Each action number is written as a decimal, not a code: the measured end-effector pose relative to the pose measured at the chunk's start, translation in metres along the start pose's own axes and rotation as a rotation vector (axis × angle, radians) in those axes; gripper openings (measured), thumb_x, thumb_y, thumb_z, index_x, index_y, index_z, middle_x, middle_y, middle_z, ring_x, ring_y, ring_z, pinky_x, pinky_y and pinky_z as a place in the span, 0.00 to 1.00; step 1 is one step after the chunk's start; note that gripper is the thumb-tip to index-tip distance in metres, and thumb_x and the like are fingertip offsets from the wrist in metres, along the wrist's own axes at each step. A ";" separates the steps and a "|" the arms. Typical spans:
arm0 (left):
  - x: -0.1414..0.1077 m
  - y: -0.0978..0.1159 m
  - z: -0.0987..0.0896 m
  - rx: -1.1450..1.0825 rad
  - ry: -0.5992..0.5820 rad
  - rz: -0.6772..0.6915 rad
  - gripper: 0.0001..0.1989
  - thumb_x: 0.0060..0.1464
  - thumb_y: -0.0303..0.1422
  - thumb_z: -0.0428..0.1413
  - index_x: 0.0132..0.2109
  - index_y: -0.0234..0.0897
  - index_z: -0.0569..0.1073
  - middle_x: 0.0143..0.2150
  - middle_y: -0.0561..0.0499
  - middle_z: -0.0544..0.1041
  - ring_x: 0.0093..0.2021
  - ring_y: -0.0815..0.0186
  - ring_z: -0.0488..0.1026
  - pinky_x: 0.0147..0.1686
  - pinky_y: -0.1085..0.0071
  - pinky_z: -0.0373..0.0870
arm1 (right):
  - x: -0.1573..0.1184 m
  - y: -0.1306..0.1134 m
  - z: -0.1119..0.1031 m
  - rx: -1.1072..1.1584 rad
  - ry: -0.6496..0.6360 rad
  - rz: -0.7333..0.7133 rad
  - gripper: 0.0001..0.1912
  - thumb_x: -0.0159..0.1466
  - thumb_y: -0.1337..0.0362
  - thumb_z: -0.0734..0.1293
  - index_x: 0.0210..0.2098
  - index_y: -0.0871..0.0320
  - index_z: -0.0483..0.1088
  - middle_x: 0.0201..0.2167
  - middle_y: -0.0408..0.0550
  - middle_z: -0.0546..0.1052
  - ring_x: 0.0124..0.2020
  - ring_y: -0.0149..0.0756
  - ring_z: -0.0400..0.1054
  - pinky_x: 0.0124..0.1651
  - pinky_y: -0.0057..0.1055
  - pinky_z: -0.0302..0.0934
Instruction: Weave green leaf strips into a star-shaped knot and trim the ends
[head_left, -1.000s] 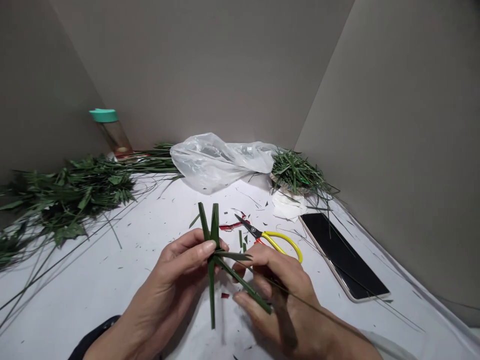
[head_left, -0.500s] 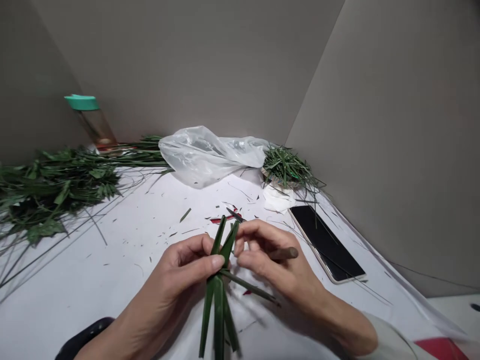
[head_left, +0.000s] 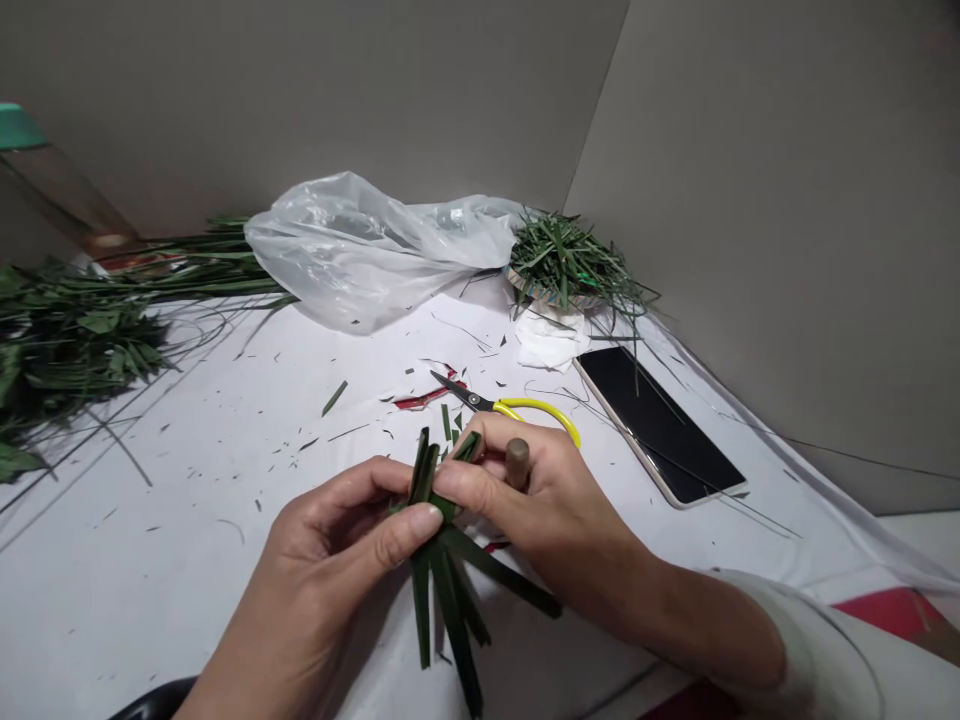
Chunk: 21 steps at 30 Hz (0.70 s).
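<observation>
A bundle of folded green leaf strips (head_left: 452, 605) is held low in the middle of the head view, its long ends fanning down and to the right. My left hand (head_left: 341, 555) pinches the bundle between thumb and fingers from the left side. From the right, my right hand (head_left: 559, 510) presses its thumb and fingers onto the upper strips. A brown rounded stick or tool handle (head_left: 517, 460) also sticks up out of my right hand; its other end is hidden. Scissors (head_left: 489, 404) with yellow handles lie just beyond my right hand, partly covered by it.
A phone (head_left: 664, 425) lies on the white cloth at the right, beside a tissue (head_left: 551, 340) and a container heaped with cut leaves (head_left: 562, 255). Behind are a plastic bag (head_left: 375, 250), leafy stems (head_left: 82, 335) and a bottle (head_left: 64, 195). Leaf scraps litter the cloth.
The view has shifted, bringing the scissors' yellow handles into sight. My right hand has closed in on the upper strips, its thumb now against them, and the brown handle points more upright.
</observation>
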<state>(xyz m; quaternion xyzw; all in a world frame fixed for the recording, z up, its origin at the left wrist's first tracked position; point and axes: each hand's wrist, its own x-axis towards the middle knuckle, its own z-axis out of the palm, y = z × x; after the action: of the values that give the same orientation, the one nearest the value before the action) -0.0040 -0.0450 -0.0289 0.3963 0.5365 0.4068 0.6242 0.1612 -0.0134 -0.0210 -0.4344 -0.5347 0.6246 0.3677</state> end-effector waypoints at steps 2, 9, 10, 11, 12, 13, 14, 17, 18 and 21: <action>-0.001 -0.001 -0.001 0.001 0.029 -0.016 0.09 0.49 0.41 0.67 0.34 0.43 0.79 0.35 0.52 0.80 0.38 0.62 0.72 0.39 0.71 0.70 | -0.001 0.001 0.000 0.032 -0.020 0.009 0.16 0.63 0.59 0.69 0.24 0.57 0.61 0.20 0.34 0.58 0.23 0.25 0.51 0.24 0.25 0.47; -0.004 0.000 -0.001 -0.118 0.074 -0.027 0.09 0.46 0.39 0.69 0.35 0.44 0.81 0.37 0.50 0.81 0.38 0.60 0.75 0.39 0.70 0.74 | -0.005 -0.003 -0.006 0.079 -0.055 -0.132 0.06 0.67 0.62 0.64 0.33 0.55 0.68 0.27 0.37 0.66 0.27 0.27 0.58 0.30 0.26 0.55; -0.004 0.000 -0.001 -0.143 0.081 -0.027 0.10 0.46 0.38 0.69 0.36 0.44 0.81 0.37 0.50 0.81 0.38 0.60 0.76 0.39 0.70 0.75 | -0.005 -0.003 -0.008 0.092 -0.064 -0.203 0.08 0.68 0.63 0.62 0.33 0.55 0.69 0.30 0.39 0.69 0.31 0.27 0.61 0.34 0.26 0.57; -0.003 0.001 -0.001 -0.163 0.087 -0.026 0.10 0.46 0.38 0.69 0.37 0.43 0.81 0.38 0.49 0.81 0.38 0.60 0.76 0.39 0.70 0.76 | -0.005 -0.003 -0.009 0.092 -0.059 -0.278 0.10 0.69 0.64 0.61 0.33 0.56 0.70 0.34 0.41 0.70 0.34 0.28 0.63 0.38 0.27 0.59; -0.002 0.001 0.000 -0.178 0.092 -0.025 0.10 0.45 0.37 0.69 0.37 0.43 0.81 0.38 0.48 0.81 0.38 0.60 0.76 0.38 0.71 0.76 | -0.005 -0.002 -0.010 0.069 -0.042 -0.335 0.12 0.71 0.63 0.60 0.32 0.56 0.71 0.36 0.42 0.71 0.37 0.29 0.63 0.40 0.27 0.59; -0.001 0.002 0.000 -0.188 0.097 -0.022 0.10 0.45 0.37 0.69 0.36 0.42 0.81 0.37 0.48 0.81 0.37 0.60 0.76 0.38 0.71 0.76 | -0.005 -0.001 -0.011 0.031 -0.013 -0.368 0.14 0.72 0.62 0.59 0.33 0.56 0.71 0.38 0.42 0.72 0.38 0.30 0.63 0.42 0.27 0.59; 0.000 0.002 0.000 -0.190 0.105 -0.021 0.10 0.45 0.38 0.70 0.35 0.41 0.81 0.36 0.48 0.81 0.36 0.60 0.76 0.38 0.71 0.76 | -0.005 -0.001 -0.011 -0.015 0.025 -0.382 0.15 0.73 0.61 0.58 0.34 0.55 0.72 0.38 0.42 0.72 0.38 0.30 0.63 0.41 0.27 0.60; 0.001 0.002 0.001 -0.187 0.133 0.013 0.11 0.43 0.39 0.70 0.33 0.40 0.82 0.32 0.47 0.81 0.32 0.62 0.76 0.33 0.73 0.77 | -0.008 -0.002 -0.011 -0.102 0.134 -0.375 0.16 0.74 0.54 0.58 0.36 0.53 0.73 0.34 0.41 0.70 0.35 0.30 0.62 0.40 0.27 0.60; 0.002 0.002 0.001 -0.188 0.141 0.028 0.11 0.42 0.38 0.71 0.32 0.39 0.82 0.31 0.47 0.82 0.32 0.62 0.77 0.32 0.74 0.77 | -0.009 -0.002 -0.010 -0.088 0.147 -0.372 0.17 0.74 0.53 0.58 0.37 0.52 0.73 0.32 0.40 0.70 0.34 0.30 0.63 0.39 0.27 0.61; 0.002 0.002 0.003 -0.213 0.168 0.046 0.10 0.42 0.37 0.71 0.32 0.39 0.83 0.31 0.48 0.82 0.33 0.61 0.78 0.33 0.75 0.77 | -0.014 -0.004 -0.006 -0.021 0.142 -0.393 0.15 0.74 0.54 0.58 0.38 0.51 0.73 0.33 0.41 0.73 0.36 0.33 0.69 0.42 0.31 0.64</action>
<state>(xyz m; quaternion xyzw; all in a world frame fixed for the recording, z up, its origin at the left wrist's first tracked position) -0.0015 -0.0429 -0.0271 0.3044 0.5316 0.5073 0.6061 0.1719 -0.0233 -0.0156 -0.3686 -0.5881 0.5032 0.5148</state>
